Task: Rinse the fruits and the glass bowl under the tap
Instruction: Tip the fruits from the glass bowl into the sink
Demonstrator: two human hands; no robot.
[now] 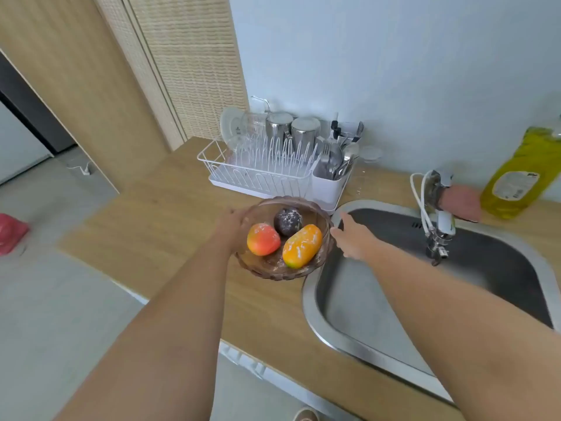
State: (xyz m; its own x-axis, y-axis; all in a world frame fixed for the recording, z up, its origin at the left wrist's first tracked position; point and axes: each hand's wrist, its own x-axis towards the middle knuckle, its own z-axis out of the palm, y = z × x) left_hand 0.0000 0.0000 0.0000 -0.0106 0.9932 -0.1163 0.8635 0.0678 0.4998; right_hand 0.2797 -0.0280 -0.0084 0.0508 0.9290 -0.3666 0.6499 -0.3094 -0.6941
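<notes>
A brownish glass bowl [303, 270] sits on the wooden counter just left of the sink, its edge over the sink rim. Inside lie three fruits dusted with white powder: a red-orange one [262, 240], a dark purple one [287, 221] and a yellow-orange one [302, 246]. My left hand [232, 227] grips the bowl's left rim with curled fingers. From the sink side, my right hand [352, 238] touches the bowl's right rim with fingers stretched out. The tap [437, 226] stands at the back of the sink, and no water is running from it.
The steel sink [379, 299] lies to the right. Another person's hand [461, 203] rests by the tap handle, beside a yellow bottle [516, 177]. A white dish rack [261, 168] with cups and cutlery stands behind the bowl. A red bag [10, 232] lies on the floor.
</notes>
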